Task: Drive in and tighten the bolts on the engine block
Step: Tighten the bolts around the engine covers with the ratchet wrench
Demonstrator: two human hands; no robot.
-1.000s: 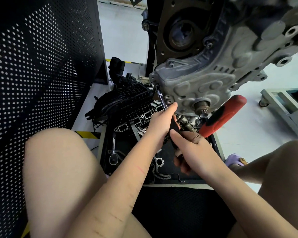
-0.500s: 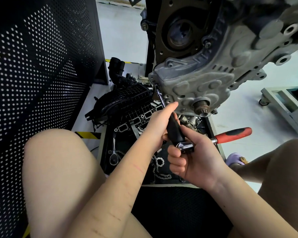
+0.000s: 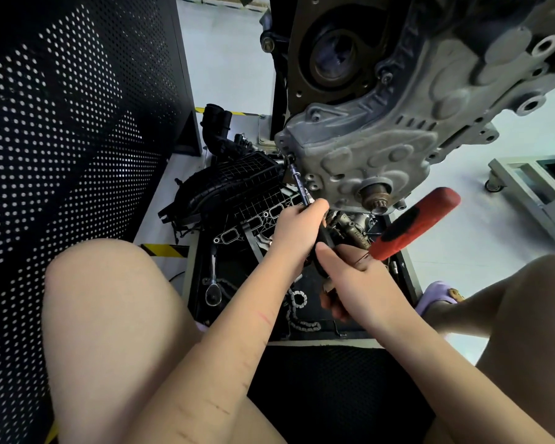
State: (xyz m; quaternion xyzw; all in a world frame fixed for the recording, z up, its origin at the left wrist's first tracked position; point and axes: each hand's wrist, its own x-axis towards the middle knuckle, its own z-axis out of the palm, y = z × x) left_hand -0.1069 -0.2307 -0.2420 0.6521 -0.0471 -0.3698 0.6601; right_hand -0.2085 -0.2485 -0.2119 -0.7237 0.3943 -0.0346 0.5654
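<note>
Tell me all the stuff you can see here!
engine block: one, grey metal, hanging upper right
bolt: one, dark, at the block's lower left corner, socket on it
extension bar: one, silvery, from bolt down to left hand
ratchet handle: one, red and black, sticking out right of the hands
intake manifold: one, black plastic, on the tray behind the hands
spare ratchet: one, shiny, lying in the tray
chain: one, dark, in the tray
tray: one, black, on the floor
perforated panel: one, black, left
left hand: holds the bar
right hand: grips the ratchet
</note>
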